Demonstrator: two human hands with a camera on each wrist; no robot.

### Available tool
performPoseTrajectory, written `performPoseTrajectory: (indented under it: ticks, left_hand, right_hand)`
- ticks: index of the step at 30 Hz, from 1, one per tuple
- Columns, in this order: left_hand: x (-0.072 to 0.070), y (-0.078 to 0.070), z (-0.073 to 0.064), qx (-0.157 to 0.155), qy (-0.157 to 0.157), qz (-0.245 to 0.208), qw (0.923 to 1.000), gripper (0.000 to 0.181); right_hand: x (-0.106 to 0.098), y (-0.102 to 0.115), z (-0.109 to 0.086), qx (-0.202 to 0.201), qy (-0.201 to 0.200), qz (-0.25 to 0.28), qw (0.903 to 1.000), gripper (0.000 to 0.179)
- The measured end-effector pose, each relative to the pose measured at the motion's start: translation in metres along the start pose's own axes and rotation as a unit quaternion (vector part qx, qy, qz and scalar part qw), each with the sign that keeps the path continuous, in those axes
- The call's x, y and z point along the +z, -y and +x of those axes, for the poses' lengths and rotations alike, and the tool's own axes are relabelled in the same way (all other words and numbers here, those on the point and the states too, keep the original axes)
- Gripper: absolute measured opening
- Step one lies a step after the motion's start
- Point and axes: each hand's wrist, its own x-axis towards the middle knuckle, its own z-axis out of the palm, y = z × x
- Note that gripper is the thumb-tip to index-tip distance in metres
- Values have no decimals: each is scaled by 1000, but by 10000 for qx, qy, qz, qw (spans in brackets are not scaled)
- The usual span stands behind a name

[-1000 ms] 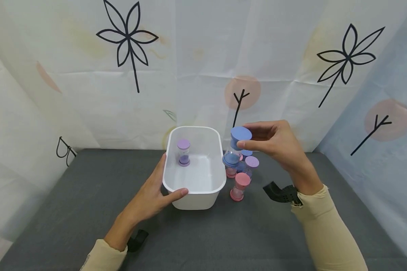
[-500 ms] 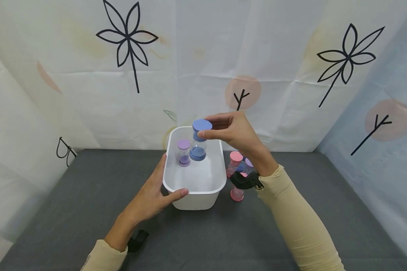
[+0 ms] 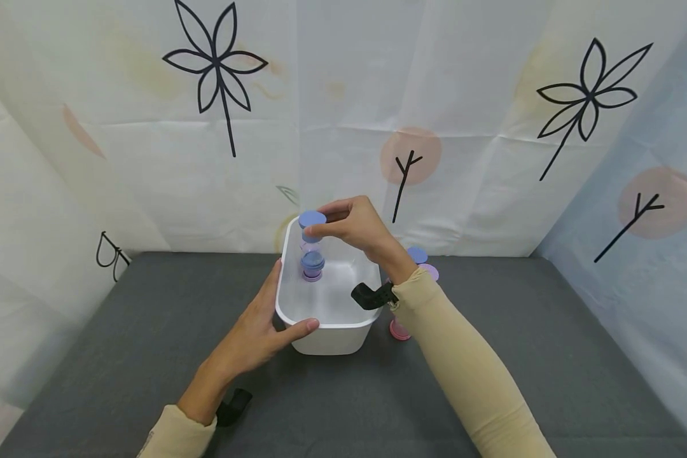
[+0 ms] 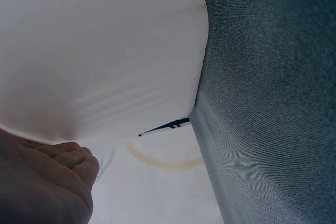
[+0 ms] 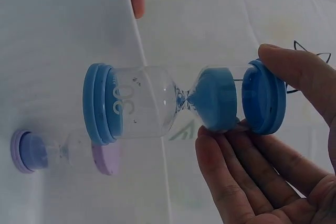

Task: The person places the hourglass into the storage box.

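Observation:
My left hand [image 3: 252, 334] holds the white plastic bin [image 3: 326, 341] at its near left corner, thumb lying along the front rim and fingers on the left side. The left wrist view has those fingers against the bin's outer wall. With its thumb and fingers, my right hand [image 3: 357, 222] grips a blue-capped sand timer [image 5: 142, 103] by the top cap. This timer hangs over the bin's left part, "30" printed on its glass. Lower inside stands a purple-capped sand timer [image 5: 32, 150], mostly covered by the blue one in the head view.
Right of the bin, more sand timers stand on the dark grey cloth, partly hidden by my right forearm: a blue cap [image 3: 416, 255], a purple cap [image 3: 429, 271] and a pink base [image 3: 399, 331] show. Behind, a white printed curtain [image 3: 338, 159] rises.
My right hand has carried the blue sand timer leftward from above the group of timers to over the purple one in the bin. The left hand and bin stay put.

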Motion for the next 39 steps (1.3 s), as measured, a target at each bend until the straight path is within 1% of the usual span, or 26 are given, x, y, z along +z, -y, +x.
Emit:
performPoseTrajectory:
  ticks: [7,12,14,17,21,27,33,39]
  left_hand:
    - [0,-2,-1,-46,-8,79,10000,113]
    - [0,-3,-1,51,-7,109,9999,113]
    - [0,-4,-1,77,-6,93,9999,113]
    - [0,-4,-1,81,-10,56,10000,113]
    - [-1,-4,-1,68,-2,19,10000,113]
    - [-1,-2,0,87,10,47,10000,112]
    - [-1,-3,0,38,22,31,10000,113]
    - [0,-2,0,13,-12,66,10000,113]
  right_hand:
    - [14,-12,9,589,39,-180,9981,39]
    - [19,-22,13,909,13,-336,9953,40]
    - [19,-26,14,957,-6,-389,9947,40]
    - [20,-29,16,962,72,-487,9941,39]
    - [20,-32,17,998,326,-624,9925,38]
    - [23,-37,19,1146,679,-703,9886,43]
    - [25,-38,19,1240,789,-831,9856,44]
    - [25,-39,19,1259,770,-1061,9833,44]
